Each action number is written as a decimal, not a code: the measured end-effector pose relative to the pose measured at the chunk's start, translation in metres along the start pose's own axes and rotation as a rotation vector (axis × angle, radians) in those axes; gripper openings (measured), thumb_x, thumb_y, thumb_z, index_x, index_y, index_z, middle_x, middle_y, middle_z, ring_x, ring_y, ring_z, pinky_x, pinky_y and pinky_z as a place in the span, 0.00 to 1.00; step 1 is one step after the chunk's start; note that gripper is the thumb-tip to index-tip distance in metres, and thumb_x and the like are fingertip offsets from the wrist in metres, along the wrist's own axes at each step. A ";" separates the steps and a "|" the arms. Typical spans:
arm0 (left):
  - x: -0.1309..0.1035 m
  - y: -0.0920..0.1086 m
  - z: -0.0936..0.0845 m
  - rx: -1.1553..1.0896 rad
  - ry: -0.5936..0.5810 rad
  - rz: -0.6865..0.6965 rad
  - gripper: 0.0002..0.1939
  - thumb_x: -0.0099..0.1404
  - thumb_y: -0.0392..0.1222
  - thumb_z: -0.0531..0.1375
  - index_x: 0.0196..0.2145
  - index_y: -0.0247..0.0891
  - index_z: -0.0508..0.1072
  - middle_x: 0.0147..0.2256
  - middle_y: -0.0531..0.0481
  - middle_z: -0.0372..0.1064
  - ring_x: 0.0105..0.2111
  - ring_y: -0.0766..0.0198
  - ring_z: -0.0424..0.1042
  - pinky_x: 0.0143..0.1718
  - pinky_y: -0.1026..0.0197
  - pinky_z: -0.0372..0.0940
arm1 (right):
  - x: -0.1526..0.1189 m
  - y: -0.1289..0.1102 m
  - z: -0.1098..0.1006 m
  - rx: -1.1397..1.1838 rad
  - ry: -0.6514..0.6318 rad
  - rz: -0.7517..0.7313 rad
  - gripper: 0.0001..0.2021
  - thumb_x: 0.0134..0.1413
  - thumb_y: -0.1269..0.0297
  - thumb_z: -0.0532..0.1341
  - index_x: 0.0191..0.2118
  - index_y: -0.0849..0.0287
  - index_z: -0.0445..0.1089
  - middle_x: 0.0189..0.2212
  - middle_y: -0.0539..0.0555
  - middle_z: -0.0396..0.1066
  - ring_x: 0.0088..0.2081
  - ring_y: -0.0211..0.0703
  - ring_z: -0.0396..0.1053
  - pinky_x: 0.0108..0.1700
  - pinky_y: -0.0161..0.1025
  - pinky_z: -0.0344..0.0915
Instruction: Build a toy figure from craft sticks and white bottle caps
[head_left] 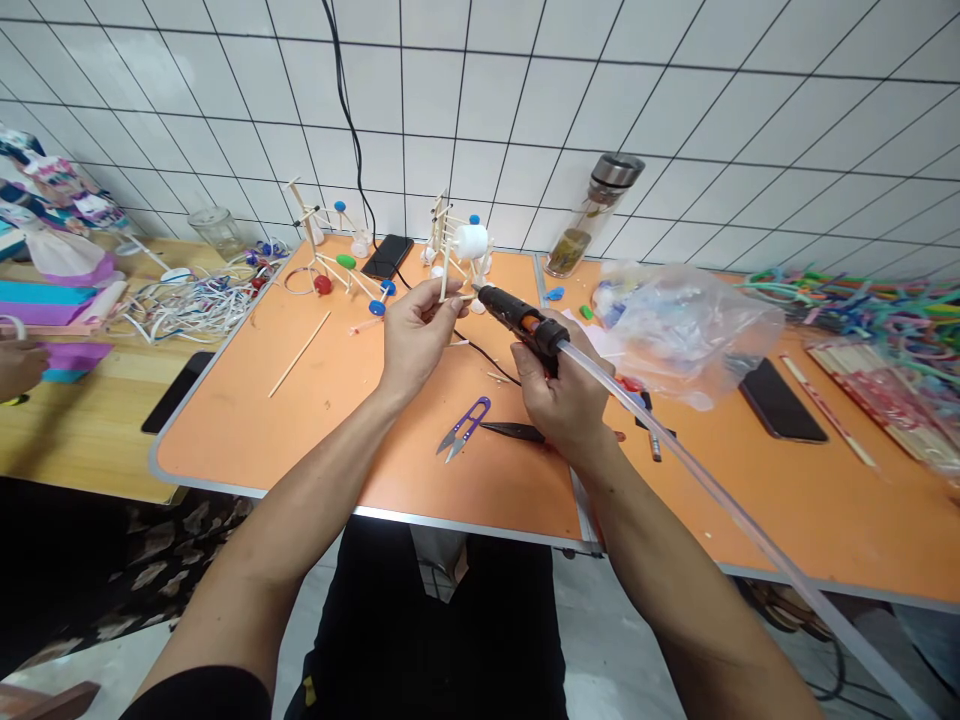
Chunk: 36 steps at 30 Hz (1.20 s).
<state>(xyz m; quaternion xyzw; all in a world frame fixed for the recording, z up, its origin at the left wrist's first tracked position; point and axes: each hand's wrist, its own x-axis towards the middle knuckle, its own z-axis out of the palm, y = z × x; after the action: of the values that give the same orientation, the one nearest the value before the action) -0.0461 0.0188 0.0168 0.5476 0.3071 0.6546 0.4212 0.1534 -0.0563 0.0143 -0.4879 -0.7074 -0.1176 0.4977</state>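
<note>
My left hand (412,340) pinches thin wooden sticks (445,275) near the table's middle; how they join is hard to make out. In my right hand (571,405) is a black hot glue gun (517,318), its nozzle close to the left fingertips. A long clear glue stick (705,470) runs out of its back toward the lower right. Just behind the hands stands a stick frame with a white cylinder (472,241) on it. To the left is another stick frame with a red ball (322,285) and blue pieces. Purple thread snips (465,428) lie below the hands.
A loose stick (300,353) and a phone (388,256) lie on the orange table (315,440). Right are a glass bottle (592,215), a plastic bag (675,325), another phone (784,400) and packed sticks (877,400). A co-worker's hand (19,368) shows at far left.
</note>
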 end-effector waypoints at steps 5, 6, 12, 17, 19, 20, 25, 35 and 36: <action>0.003 -0.003 -0.003 -0.055 0.017 -0.027 0.16 0.66 0.52 0.77 0.46 0.42 0.83 0.42 0.47 0.87 0.43 0.55 0.89 0.53 0.48 0.84 | -0.002 0.006 0.002 0.071 0.052 -0.024 0.19 0.78 0.50 0.62 0.65 0.51 0.76 0.54 0.60 0.86 0.48 0.58 0.86 0.49 0.53 0.81; 0.004 -0.004 -0.004 -0.064 0.022 -0.042 0.17 0.65 0.53 0.77 0.46 0.42 0.83 0.42 0.47 0.87 0.43 0.54 0.89 0.53 0.48 0.84 | -0.003 0.007 0.003 0.079 0.047 -0.012 0.19 0.78 0.50 0.62 0.65 0.50 0.77 0.55 0.60 0.86 0.49 0.58 0.85 0.49 0.54 0.81; 0.008 -0.007 -0.011 -0.124 0.032 -0.144 0.23 0.62 0.57 0.80 0.47 0.43 0.82 0.42 0.45 0.87 0.49 0.48 0.89 0.51 0.47 0.85 | -0.004 0.007 0.003 0.107 0.003 0.024 0.21 0.78 0.48 0.61 0.65 0.52 0.77 0.54 0.61 0.85 0.50 0.59 0.85 0.52 0.55 0.82; 0.009 -0.009 -0.013 -0.138 0.031 -0.169 0.24 0.62 0.58 0.80 0.48 0.43 0.82 0.44 0.44 0.88 0.49 0.49 0.90 0.50 0.49 0.86 | -0.003 0.005 0.003 0.102 -0.005 0.026 0.21 0.78 0.47 0.60 0.64 0.53 0.78 0.51 0.60 0.86 0.47 0.58 0.86 0.50 0.54 0.82; 0.009 -0.008 -0.012 -0.133 0.030 -0.168 0.24 0.63 0.58 0.80 0.48 0.43 0.82 0.44 0.44 0.89 0.47 0.50 0.90 0.48 0.51 0.85 | -0.003 0.004 0.003 0.109 -0.004 0.021 0.21 0.78 0.47 0.60 0.63 0.52 0.78 0.52 0.60 0.86 0.47 0.57 0.86 0.49 0.54 0.82; 0.009 -0.008 -0.012 -0.129 0.031 -0.167 0.24 0.63 0.59 0.80 0.49 0.43 0.82 0.44 0.44 0.89 0.47 0.50 0.90 0.47 0.52 0.85 | -0.002 0.004 0.003 0.107 -0.010 0.024 0.21 0.78 0.47 0.60 0.63 0.52 0.78 0.52 0.60 0.86 0.48 0.58 0.86 0.50 0.54 0.82; 0.008 -0.007 -0.011 -0.127 0.025 -0.175 0.26 0.61 0.60 0.80 0.49 0.43 0.82 0.45 0.43 0.89 0.47 0.50 0.90 0.46 0.52 0.85 | -0.002 0.004 0.004 0.124 -0.025 0.034 0.20 0.77 0.48 0.61 0.64 0.51 0.77 0.53 0.60 0.86 0.50 0.59 0.85 0.51 0.56 0.82; 0.008 -0.004 -0.011 -0.175 0.017 -0.207 0.29 0.58 0.60 0.82 0.47 0.41 0.81 0.42 0.44 0.88 0.47 0.50 0.90 0.50 0.52 0.84 | -0.001 0.006 0.002 0.111 -0.021 0.060 0.21 0.77 0.47 0.60 0.62 0.54 0.79 0.51 0.61 0.85 0.48 0.58 0.84 0.50 0.54 0.81; 0.008 -0.004 -0.010 -0.180 0.028 -0.211 0.29 0.57 0.59 0.82 0.47 0.41 0.82 0.42 0.45 0.88 0.47 0.51 0.90 0.50 0.52 0.84 | -0.001 0.006 0.002 0.113 -0.016 0.065 0.21 0.77 0.47 0.60 0.62 0.54 0.80 0.50 0.61 0.85 0.48 0.59 0.84 0.51 0.54 0.81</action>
<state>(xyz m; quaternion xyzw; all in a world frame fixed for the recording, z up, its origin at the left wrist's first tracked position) -0.0557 0.0285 0.0152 0.4630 0.3089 0.6391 0.5309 0.1567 -0.0526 0.0109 -0.4827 -0.7007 -0.0572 0.5222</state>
